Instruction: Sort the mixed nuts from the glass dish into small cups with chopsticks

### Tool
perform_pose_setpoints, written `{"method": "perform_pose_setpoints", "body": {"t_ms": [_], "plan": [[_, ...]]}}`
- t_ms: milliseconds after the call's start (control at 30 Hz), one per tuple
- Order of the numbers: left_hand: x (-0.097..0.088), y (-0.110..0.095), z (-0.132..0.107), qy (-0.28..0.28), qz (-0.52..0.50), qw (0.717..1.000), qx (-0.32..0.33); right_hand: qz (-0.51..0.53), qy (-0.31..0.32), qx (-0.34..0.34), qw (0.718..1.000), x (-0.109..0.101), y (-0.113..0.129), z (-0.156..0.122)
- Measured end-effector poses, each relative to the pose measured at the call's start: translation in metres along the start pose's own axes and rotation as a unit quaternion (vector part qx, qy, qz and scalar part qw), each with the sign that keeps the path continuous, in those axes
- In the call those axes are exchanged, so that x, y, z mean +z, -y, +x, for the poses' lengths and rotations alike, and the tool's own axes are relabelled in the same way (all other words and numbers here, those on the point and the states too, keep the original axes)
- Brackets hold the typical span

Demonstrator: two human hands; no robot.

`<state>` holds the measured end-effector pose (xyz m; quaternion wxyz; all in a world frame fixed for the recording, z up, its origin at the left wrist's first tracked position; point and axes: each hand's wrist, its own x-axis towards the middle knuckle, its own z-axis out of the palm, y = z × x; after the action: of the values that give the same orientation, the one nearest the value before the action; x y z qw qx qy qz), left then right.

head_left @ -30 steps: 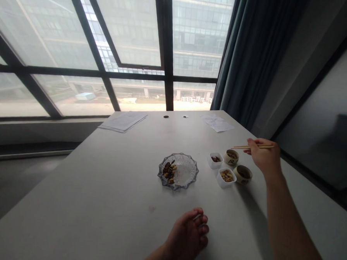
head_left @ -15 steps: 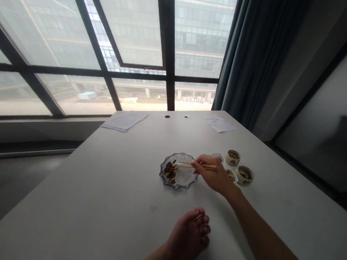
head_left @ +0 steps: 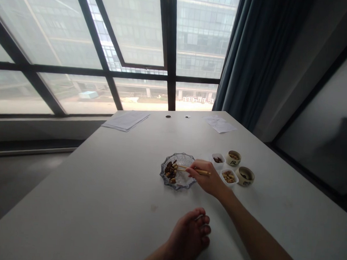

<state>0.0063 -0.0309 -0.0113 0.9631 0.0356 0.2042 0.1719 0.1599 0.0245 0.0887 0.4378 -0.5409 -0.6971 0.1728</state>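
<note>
My left hand [head_left: 187,239] nearest, fingers curled loosely on white table [head_left: 113,216], nothing visible in them. Right hand [head_left: 207,179] pinching light wooden chopsticks [head_left: 199,171] mid-shaft, tips close together at edge of mixed nuts [head_left: 170,171] in scalloped cut-glass dish [head_left: 180,183]. Nut between tips? Too small to tell. Best kept: tips level, grip light, wrist low. Just beyond, white square tubs [head_left: 228,178] and glazed ceramic cups [head_left: 244,176], nuts inside. Far: loose paper sheets [head_left: 126,120], tall window [head_left: 135,31].
</note>
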Motion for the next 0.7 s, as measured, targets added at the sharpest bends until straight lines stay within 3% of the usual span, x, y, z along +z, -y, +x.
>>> {"method": "perform_pose_setpoints", "body": {"t_ms": [233,433,567,700], "plan": [[-0.001,0.0,0.002,-0.004,0.001,1.0,0.002,-0.021,-0.003,-0.011,1.0,0.002,-0.002,-0.001],[0.002,0.0,-0.001,-0.013,0.003,1.0,0.005,-0.06,-0.022,-0.006,0.998,-0.008,0.008,-0.001],[0.002,0.0,-0.001,-0.013,0.003,1.0,0.004,-0.086,-0.03,-0.001,0.996,-0.023,0.024,0.0],[0.0,0.0,-0.001,-0.004,0.002,1.0,0.004,-0.123,-0.06,0.021,0.99,-0.055,0.045,-0.007]]}}
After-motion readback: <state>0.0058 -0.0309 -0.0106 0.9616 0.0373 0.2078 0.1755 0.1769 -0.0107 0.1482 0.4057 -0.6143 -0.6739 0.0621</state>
